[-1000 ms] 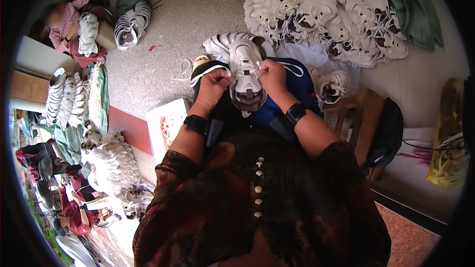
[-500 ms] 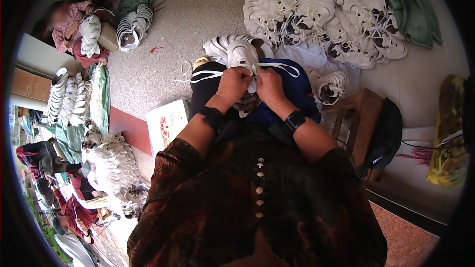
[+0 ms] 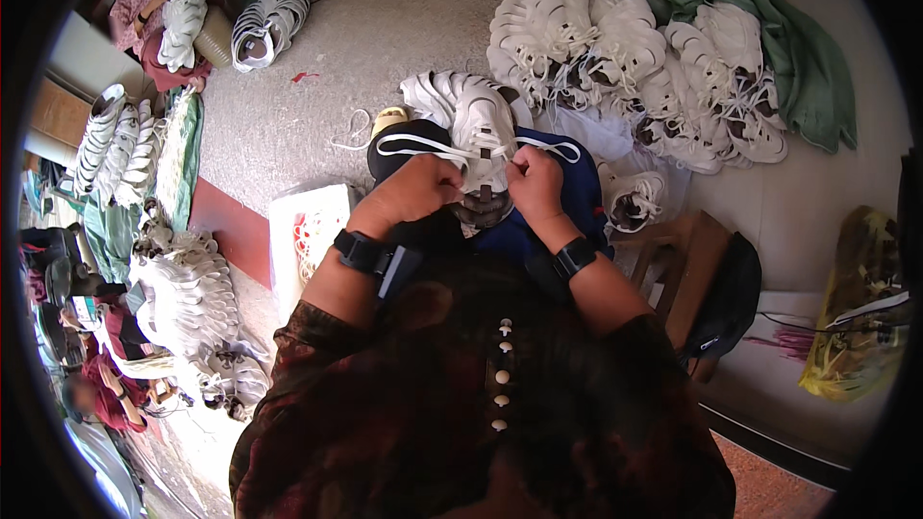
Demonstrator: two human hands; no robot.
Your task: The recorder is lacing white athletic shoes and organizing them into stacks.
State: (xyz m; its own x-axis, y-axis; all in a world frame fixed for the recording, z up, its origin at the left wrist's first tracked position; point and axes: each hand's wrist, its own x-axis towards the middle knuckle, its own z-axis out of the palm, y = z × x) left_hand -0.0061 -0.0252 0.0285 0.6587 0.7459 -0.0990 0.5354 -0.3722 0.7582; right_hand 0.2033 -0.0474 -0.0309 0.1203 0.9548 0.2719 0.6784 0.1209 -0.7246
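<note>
Head view: white shoe upper (image 3: 484,123) seems part-laced, loose lace (image 3: 437,143) left to finish; right hand (image 3: 537,183) apparently pinching lace, left hand (image 3: 415,190) fingers curled, grip unclear.

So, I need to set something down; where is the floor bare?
Grey floor ahead-left, between the dark red strip and the pile of white shoes; a red scrap lies there. Crowded: that pile, and the lap, where left hand and right hand flank a shoe.

A shoe (image 3: 478,122) lies on the lap (image 3: 583,183), a shoe pile (image 3: 630,58) ahead right.
</note>
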